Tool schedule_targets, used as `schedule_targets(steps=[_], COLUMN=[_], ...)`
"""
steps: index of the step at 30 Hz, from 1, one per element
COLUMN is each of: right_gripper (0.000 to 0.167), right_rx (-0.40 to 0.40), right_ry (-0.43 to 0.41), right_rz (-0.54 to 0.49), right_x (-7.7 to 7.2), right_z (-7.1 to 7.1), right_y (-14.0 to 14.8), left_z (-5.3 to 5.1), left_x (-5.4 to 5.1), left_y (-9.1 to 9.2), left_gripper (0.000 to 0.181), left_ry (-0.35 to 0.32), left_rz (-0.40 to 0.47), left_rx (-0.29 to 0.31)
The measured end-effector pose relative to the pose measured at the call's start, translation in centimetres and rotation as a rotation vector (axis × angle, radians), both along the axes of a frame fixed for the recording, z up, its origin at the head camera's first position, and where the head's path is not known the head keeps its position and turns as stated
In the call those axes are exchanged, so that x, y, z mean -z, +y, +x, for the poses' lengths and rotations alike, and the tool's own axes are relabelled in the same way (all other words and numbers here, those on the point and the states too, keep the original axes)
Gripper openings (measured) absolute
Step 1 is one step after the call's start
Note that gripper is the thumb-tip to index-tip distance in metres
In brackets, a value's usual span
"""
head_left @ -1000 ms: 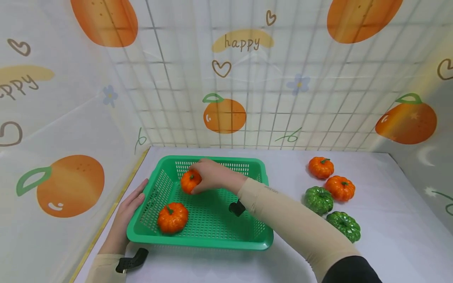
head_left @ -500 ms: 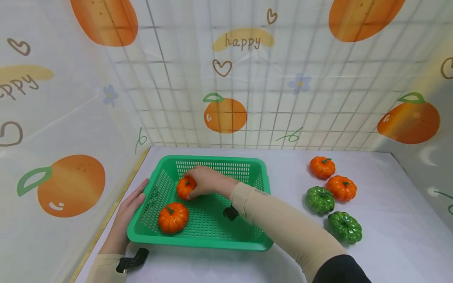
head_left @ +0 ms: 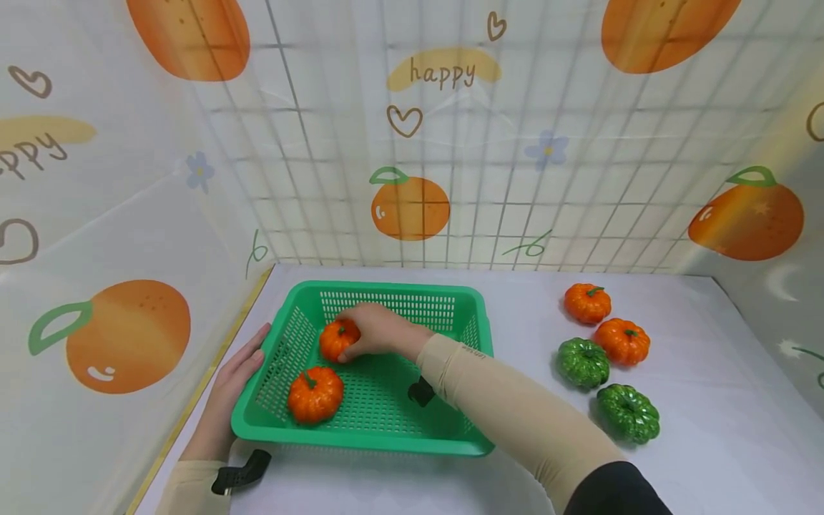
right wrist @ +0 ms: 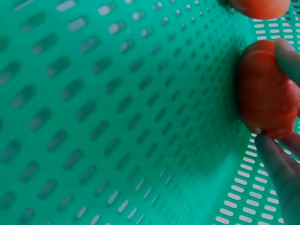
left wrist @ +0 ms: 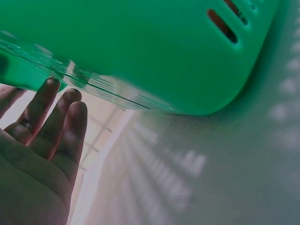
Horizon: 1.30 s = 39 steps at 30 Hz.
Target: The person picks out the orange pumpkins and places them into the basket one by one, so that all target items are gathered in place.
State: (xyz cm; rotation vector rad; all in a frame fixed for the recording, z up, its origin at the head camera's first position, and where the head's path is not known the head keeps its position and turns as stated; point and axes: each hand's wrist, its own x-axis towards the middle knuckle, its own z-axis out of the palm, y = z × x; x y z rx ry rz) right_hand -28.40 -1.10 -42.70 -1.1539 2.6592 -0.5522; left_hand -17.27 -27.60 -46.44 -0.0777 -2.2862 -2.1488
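Note:
Inside the green basket (head_left: 412, 446), the right hand (head_left: 380, 330) pinches a small orange pumpkin (head_left: 336, 342) near the back left corner. The right wrist view shows thumb and fingers on either side of that pumpkin (right wrist: 266, 91), low in the basket. Nearer the front left lies a second orange pumpkin (head_left: 315, 395). Along the basket's left outer side rests the left hand (head_left: 233, 383), its fingers fairly straight. In the left wrist view the fingertips of the left hand (left wrist: 44, 145) lie at the green wall (left wrist: 140, 51).
To the right of the basket, two orange pumpkins (head_left: 587, 303) (head_left: 621, 342) and two green pumpkins (head_left: 583, 363) (head_left: 628, 413) stand on the white table (head_left: 702, 357). A printed curtain (head_left: 476, 157) hangs over a grid behind the table.
The right hand has moved slightly left and down with the pumpkin, closer to the basket's left side. The left hand and the basket have stayed in place.

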Motion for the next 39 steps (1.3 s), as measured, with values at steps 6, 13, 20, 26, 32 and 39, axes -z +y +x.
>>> schedule_targets(steps=[6,13,20,26,32,39], right_gripper=[0.073,0.077,0.076,0.076,0.077,0.078], right_rx=[0.016,0.015,-0.002,-0.009,-0.009,-0.002], right_ry=[-0.003,-0.022,-0.031,-0.031,-0.052,-0.098], right_rz=[-0.004,-0.010,-0.011,-0.020,-0.059,-0.156], right_x=[-0.1,-0.3,-0.8,-1.2,-1.8,-3.4], right_z=[0.0,-0.1,0.0,-0.1,-0.1,0.7], right_y=[0.0,0.3,0.7,1.0,1.8,3.7], left_z=[-0.1,-0.1,0.0,0.0,0.1,0.3], left_x=[-0.3,-0.4,-0.3,-0.4,-0.2,0.0], left_y=[0.0,0.0,0.1,0.1,0.1,0.1], left_gripper=[0.053,0.054,0.054,0.054,0.052,0.052], left_ry=[0.008,-0.003,0.003,-0.001,0.021,0.004], left_rz=[0.010,0.013,0.021,0.023,0.019,-0.002], left_rx=[0.006,-0.002,0.009,0.024,0.023,0.017])
